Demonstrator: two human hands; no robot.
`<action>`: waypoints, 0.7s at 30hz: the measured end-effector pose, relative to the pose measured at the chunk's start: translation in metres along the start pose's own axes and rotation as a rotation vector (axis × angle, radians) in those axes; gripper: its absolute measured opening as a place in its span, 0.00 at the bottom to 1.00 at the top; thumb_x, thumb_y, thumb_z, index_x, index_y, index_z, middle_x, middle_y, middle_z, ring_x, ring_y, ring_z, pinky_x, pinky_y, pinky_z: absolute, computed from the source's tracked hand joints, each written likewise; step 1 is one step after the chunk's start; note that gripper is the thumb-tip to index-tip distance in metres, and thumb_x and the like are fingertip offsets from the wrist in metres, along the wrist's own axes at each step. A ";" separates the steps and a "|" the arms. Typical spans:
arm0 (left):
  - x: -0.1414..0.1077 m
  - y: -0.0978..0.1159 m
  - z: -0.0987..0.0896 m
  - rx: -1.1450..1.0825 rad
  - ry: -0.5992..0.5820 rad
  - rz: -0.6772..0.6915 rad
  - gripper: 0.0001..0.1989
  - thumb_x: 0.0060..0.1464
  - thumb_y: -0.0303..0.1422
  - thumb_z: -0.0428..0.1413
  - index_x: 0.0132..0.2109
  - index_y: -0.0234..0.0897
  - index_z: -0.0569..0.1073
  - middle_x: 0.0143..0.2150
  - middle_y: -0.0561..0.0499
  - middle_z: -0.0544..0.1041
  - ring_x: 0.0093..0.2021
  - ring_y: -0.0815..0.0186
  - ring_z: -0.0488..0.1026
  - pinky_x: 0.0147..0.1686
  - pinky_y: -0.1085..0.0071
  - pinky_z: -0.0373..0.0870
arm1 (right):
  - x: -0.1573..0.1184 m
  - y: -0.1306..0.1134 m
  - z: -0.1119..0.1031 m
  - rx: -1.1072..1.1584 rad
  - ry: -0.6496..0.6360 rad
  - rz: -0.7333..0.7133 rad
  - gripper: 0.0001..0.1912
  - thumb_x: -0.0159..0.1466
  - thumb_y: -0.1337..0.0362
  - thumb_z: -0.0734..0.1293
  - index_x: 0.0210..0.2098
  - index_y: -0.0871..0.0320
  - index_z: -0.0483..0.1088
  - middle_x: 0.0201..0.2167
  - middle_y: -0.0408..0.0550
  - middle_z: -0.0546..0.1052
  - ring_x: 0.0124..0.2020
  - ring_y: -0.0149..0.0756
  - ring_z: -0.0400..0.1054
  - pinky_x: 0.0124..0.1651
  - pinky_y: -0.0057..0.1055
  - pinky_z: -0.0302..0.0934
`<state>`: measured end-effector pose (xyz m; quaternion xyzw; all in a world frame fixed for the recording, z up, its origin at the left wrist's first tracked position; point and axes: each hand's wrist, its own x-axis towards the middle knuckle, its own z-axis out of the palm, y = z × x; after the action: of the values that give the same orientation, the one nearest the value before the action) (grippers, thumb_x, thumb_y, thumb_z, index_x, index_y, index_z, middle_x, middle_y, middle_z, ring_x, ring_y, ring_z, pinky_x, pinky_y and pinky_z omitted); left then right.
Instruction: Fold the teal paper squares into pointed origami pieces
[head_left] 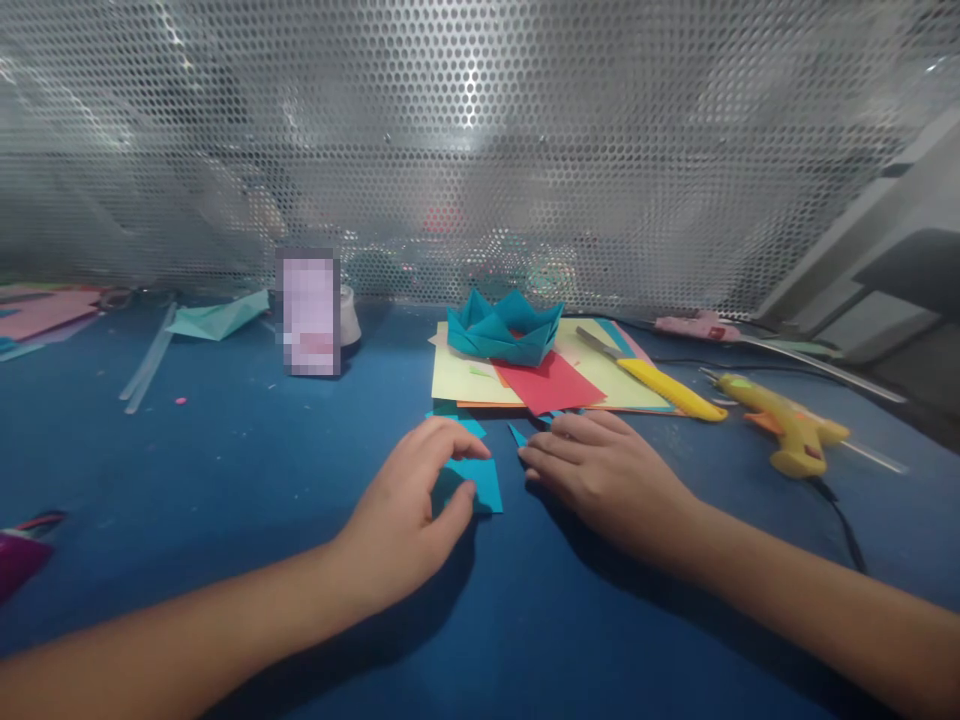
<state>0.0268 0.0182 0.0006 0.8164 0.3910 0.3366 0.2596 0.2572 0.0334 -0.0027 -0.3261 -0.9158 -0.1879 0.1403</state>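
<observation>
My left hand (420,500) hovers over or rests on a small blue paper square (486,487), its thumb and fingers curved and apart. Part of that square is hidden under the fingers. Opposite it, my right hand (600,465) lies palm down with its fingers stretched over blue paper pieces (517,436), which show only at the edges. Just beyond both hands, a folded teal paper crown shape (504,335) stands on a stack of coloured paper (469,375). A red paper piece (550,382) lies in front of it.
A yellow utility knife (667,387) lies across the stack's right side, its blade out. Farther right are a yellow glue gun (795,425) and a pink glue gun (697,326). Clear glue sticks (150,360), folded mint paper (217,318) and an upright phone (310,315) are at left. Perforated metal (472,150) stands behind.
</observation>
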 end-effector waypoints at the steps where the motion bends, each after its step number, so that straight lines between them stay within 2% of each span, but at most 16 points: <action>1: 0.000 -0.001 -0.001 0.035 -0.010 0.025 0.11 0.56 0.23 0.47 0.45 0.39 0.65 0.45 0.49 0.68 0.47 0.62 0.65 0.48 0.62 0.63 | -0.001 -0.001 0.001 0.000 0.000 0.014 0.13 0.69 0.64 0.58 0.40 0.61 0.74 0.37 0.50 0.79 0.38 0.40 0.66 0.41 0.36 0.53; 4: 0.002 -0.006 -0.003 0.149 -0.049 0.065 0.13 0.57 0.22 0.45 0.47 0.39 0.65 0.48 0.47 0.68 0.50 0.61 0.66 0.50 0.59 0.63 | -0.002 -0.004 0.002 -0.017 -0.006 0.044 0.15 0.70 0.64 0.57 0.49 0.62 0.71 0.44 0.51 0.77 0.44 0.42 0.65 0.45 0.36 0.51; 6: 0.003 -0.009 -0.003 0.219 -0.084 0.069 0.13 0.58 0.23 0.45 0.48 0.38 0.65 0.52 0.46 0.68 0.53 0.60 0.65 0.53 0.57 0.62 | 0.000 -0.005 0.002 -0.035 -0.033 0.069 0.16 0.70 0.63 0.58 0.52 0.62 0.68 0.46 0.52 0.77 0.46 0.43 0.65 0.46 0.37 0.50; 9: 0.003 -0.014 -0.001 0.353 -0.162 0.074 0.13 0.61 0.28 0.46 0.52 0.37 0.65 0.58 0.43 0.65 0.59 0.55 0.61 0.57 0.53 0.59 | 0.003 -0.006 0.002 -0.072 -0.072 0.093 0.17 0.69 0.59 0.59 0.50 0.64 0.67 0.44 0.56 0.77 0.47 0.45 0.65 0.47 0.38 0.49; 13: 0.002 -0.018 0.000 0.461 -0.235 0.061 0.17 0.63 0.34 0.46 0.57 0.36 0.64 0.63 0.41 0.61 0.63 0.51 0.57 0.60 0.49 0.55 | 0.002 -0.006 0.000 -0.096 -0.029 0.115 0.12 0.69 0.61 0.58 0.46 0.62 0.68 0.53 0.56 0.73 0.49 0.46 0.64 0.49 0.40 0.48; 15: 0.001 -0.019 -0.001 0.479 -0.239 0.084 0.18 0.64 0.33 0.45 0.59 0.38 0.64 0.63 0.42 0.61 0.63 0.52 0.57 0.60 0.48 0.54 | 0.000 -0.007 -0.003 -0.072 0.016 0.115 0.10 0.69 0.64 0.57 0.44 0.59 0.69 0.55 0.52 0.71 0.49 0.44 0.65 0.48 0.40 0.49; 18: 0.003 -0.019 -0.004 0.480 -0.228 0.133 0.18 0.63 0.29 0.43 0.59 0.39 0.64 0.61 0.42 0.63 0.61 0.53 0.60 0.59 0.48 0.56 | 0.000 -0.011 -0.005 0.056 0.075 0.042 0.11 0.70 0.64 0.56 0.43 0.57 0.70 0.51 0.47 0.75 0.46 0.41 0.66 0.48 0.39 0.50; 21: 0.006 -0.019 -0.008 0.451 -0.222 0.132 0.13 0.63 0.28 0.44 0.51 0.36 0.68 0.56 0.41 0.67 0.55 0.54 0.66 0.53 0.51 0.64 | 0.001 -0.015 -0.004 0.229 0.018 -0.052 0.14 0.71 0.62 0.56 0.49 0.55 0.69 0.51 0.45 0.75 0.48 0.38 0.66 0.51 0.39 0.49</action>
<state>0.0147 0.0348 -0.0051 0.9094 0.3710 0.1652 0.0898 0.2470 0.0215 -0.0026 -0.2826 -0.9380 -0.0887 0.1800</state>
